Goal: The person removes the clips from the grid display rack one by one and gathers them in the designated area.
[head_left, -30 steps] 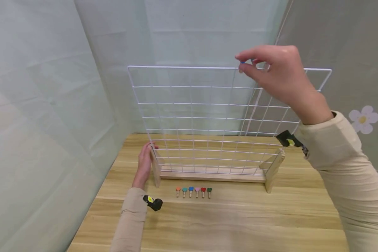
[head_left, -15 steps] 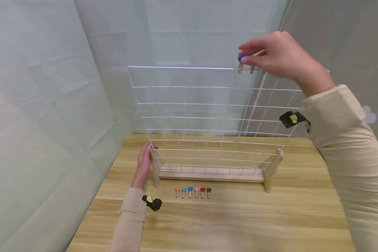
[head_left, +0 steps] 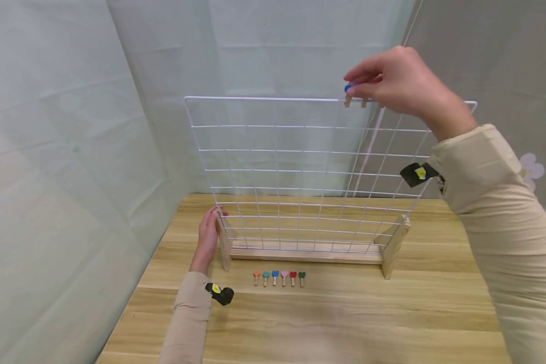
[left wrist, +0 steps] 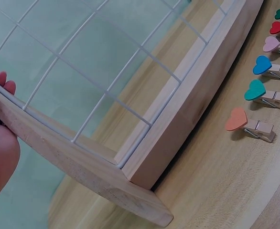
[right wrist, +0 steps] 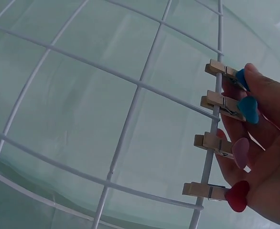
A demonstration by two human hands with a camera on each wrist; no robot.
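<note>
A white wire grid (head_left: 277,151) stands upright in a wooden stand (head_left: 307,251) on the table. My right hand (head_left: 352,87) is at the grid's top wire and pinches a blue heart clip (head_left: 348,89) that sits on that wire. In the right wrist view this blue clip (right wrist: 228,74) heads a row with a teal clip (right wrist: 231,105), a pink clip (right wrist: 221,145) and a red clip (right wrist: 216,192), all on the wire. My left hand (head_left: 208,233) grips the stand's left foot (left wrist: 73,167); its fingertips (left wrist: 4,78) show behind the wood.
Several heart clips (head_left: 279,277) lie in a row on the wooden table (head_left: 346,313) in front of the stand, the orange one (left wrist: 247,124) leftmost. Pale curtains close in the left and back. The stand's right foot (head_left: 393,247) juts toward me.
My right hand and wrist have risen a little at the top wire, still holding the blue clip. The left hand and the clips on the table have not moved.
</note>
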